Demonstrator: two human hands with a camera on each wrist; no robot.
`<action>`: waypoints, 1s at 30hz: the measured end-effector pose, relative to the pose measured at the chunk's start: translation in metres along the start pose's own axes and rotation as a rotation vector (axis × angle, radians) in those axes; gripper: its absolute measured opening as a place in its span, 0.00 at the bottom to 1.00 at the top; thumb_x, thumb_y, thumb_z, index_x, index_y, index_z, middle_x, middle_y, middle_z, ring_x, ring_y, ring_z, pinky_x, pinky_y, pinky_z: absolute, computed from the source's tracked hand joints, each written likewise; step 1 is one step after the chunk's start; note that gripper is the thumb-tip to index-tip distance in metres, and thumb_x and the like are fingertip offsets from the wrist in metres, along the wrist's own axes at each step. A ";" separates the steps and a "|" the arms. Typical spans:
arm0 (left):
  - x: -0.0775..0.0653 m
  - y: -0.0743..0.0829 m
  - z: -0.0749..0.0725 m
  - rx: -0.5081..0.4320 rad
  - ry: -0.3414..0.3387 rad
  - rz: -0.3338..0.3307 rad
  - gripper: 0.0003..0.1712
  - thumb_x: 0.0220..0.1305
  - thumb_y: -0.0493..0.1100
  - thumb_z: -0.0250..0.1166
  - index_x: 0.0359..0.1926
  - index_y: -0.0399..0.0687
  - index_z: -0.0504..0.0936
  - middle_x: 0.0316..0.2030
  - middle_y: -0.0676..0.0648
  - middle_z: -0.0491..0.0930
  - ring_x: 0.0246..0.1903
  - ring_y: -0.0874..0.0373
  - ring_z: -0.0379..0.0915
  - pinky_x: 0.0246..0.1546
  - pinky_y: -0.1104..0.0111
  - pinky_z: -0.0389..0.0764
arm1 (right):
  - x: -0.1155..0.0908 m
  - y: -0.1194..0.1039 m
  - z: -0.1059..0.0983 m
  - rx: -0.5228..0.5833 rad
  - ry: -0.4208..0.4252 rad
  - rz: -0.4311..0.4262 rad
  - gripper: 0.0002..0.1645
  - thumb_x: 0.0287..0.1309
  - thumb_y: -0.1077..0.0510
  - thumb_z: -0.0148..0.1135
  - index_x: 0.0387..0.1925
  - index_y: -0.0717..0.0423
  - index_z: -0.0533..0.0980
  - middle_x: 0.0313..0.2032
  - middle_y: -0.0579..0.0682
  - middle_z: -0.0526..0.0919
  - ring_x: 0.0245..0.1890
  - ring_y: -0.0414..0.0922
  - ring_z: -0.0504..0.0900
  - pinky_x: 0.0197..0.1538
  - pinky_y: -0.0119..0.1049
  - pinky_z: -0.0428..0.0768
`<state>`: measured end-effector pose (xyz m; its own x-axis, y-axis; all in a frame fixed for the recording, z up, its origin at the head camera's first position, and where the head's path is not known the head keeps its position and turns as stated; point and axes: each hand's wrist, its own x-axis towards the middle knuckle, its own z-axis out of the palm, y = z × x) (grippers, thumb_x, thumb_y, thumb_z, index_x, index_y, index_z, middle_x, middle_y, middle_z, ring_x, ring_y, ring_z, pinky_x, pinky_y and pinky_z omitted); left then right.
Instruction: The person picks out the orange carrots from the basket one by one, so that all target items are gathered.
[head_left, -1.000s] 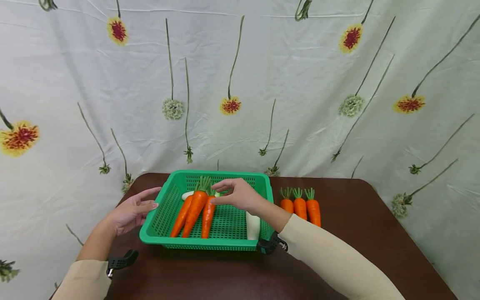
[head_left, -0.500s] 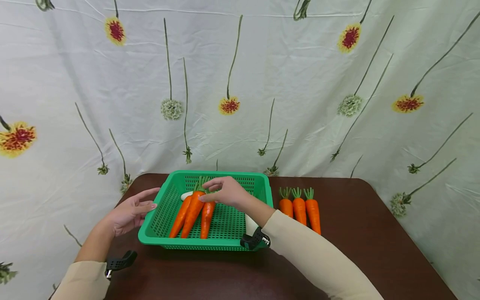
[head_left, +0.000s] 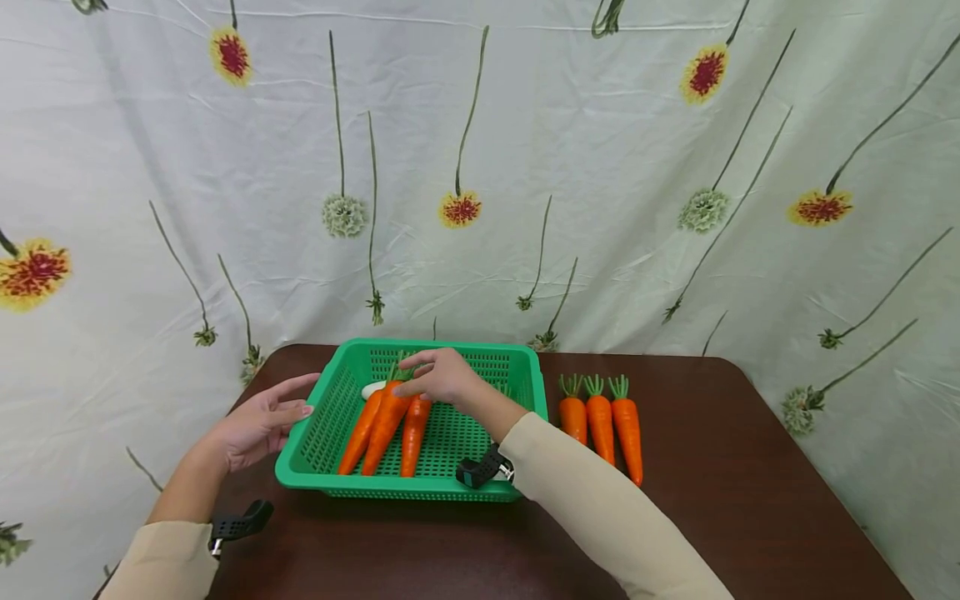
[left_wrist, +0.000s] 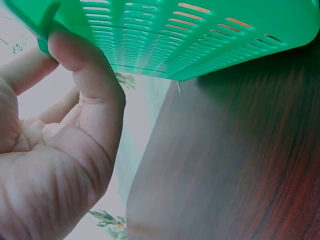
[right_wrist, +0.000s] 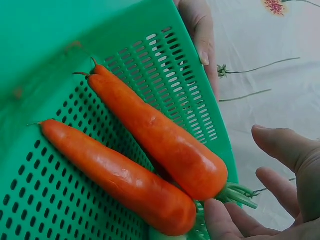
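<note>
A green plastic basket [head_left: 397, 482] sits on the table. My left hand [head_left: 258, 423] pinches its left rim; in the left wrist view the thumb [left_wrist: 75, 52] presses against the basket's edge. Inside, an orange carrot [head_left: 384, 425] lies over two others, a left carrot [head_left: 360, 435] and a right carrot [head_left: 416, 435]. A white piece [head_left: 372, 389] shows behind them. My right hand [head_left: 442, 377] hovers above the carrots' leafy ends. In the right wrist view its thumb and fingers are spread, fingertips close by a carrot [right_wrist: 160, 137]; whether they touch is unclear.
Three more carrots [head_left: 600, 421] lie side by side on the brown table [head_left: 720, 467], right of the basket. A flower-print cloth [head_left: 495, 150] hangs behind the table. My right forearm crosses the basket's right side and hides part of it.
My right hand has moved left, from beside the right carrot to over the carrots' tops. The forearm now covers the white radish at the basket's right. My left hand stays at the rim.
</note>
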<state>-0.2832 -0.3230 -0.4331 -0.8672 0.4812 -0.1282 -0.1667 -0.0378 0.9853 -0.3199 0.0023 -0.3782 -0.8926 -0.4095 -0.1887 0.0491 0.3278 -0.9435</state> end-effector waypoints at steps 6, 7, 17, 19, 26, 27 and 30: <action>0.001 0.000 0.000 -0.006 -0.003 0.010 0.43 0.79 0.35 0.52 0.82 0.45 0.36 0.55 0.51 0.86 0.49 0.50 0.88 0.49 0.52 0.88 | 0.006 0.000 0.006 -0.031 0.041 0.036 0.28 0.54 0.60 0.79 0.58 0.54 0.83 0.58 0.58 0.82 0.49 0.50 0.84 0.56 0.49 0.86; 0.001 0.000 0.000 -0.008 -0.003 0.011 0.43 0.79 0.35 0.52 0.82 0.45 0.37 0.55 0.51 0.86 0.49 0.50 0.88 0.49 0.52 0.88 | 0.007 0.000 0.007 -0.033 0.048 0.043 0.27 0.53 0.60 0.79 0.57 0.54 0.83 0.57 0.56 0.82 0.48 0.49 0.85 0.56 0.48 0.87; -0.001 0.000 0.001 -0.018 -0.020 0.014 0.43 0.79 0.34 0.52 0.82 0.45 0.36 0.55 0.50 0.86 0.48 0.50 0.88 0.49 0.52 0.88 | 0.017 0.002 0.017 -0.097 0.094 0.084 0.25 0.50 0.60 0.81 0.52 0.52 0.86 0.65 0.54 0.77 0.40 0.49 0.85 0.48 0.43 0.89; -0.001 0.000 0.001 -0.019 -0.022 0.015 0.42 0.79 0.34 0.51 0.82 0.45 0.36 0.55 0.50 0.86 0.48 0.50 0.88 0.49 0.52 0.88 | 0.018 0.002 0.018 -0.109 0.094 0.088 0.25 0.50 0.60 0.81 0.52 0.53 0.86 0.65 0.54 0.77 0.37 0.49 0.85 0.46 0.43 0.89; -0.001 -0.001 0.001 -0.013 -0.019 0.011 0.43 0.79 0.34 0.52 0.82 0.44 0.35 0.55 0.51 0.86 0.48 0.50 0.88 0.49 0.52 0.88 | 0.020 0.002 0.020 -0.121 0.104 0.114 0.23 0.49 0.62 0.81 0.49 0.51 0.87 0.60 0.53 0.79 0.35 0.48 0.84 0.45 0.42 0.89; -0.001 -0.001 0.001 -0.014 -0.018 0.012 0.43 0.79 0.34 0.52 0.82 0.44 0.35 0.55 0.51 0.86 0.48 0.50 0.88 0.49 0.53 0.88 | 0.020 0.002 0.020 -0.120 0.103 0.116 0.22 0.49 0.63 0.81 0.48 0.51 0.87 0.59 0.53 0.80 0.36 0.48 0.84 0.46 0.43 0.89; 0.000 -0.001 0.001 -0.017 -0.014 0.013 0.43 0.79 0.34 0.52 0.82 0.45 0.36 0.54 0.51 0.86 0.48 0.50 0.88 0.49 0.53 0.88 | 0.020 0.001 0.020 -0.120 0.096 0.119 0.22 0.49 0.64 0.81 0.48 0.50 0.87 0.58 0.53 0.80 0.37 0.48 0.84 0.48 0.45 0.89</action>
<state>-0.2823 -0.3223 -0.4334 -0.8625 0.4931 -0.1135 -0.1632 -0.0588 0.9848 -0.3291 -0.0228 -0.3888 -0.9228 -0.2800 -0.2648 0.1083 0.4711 -0.8754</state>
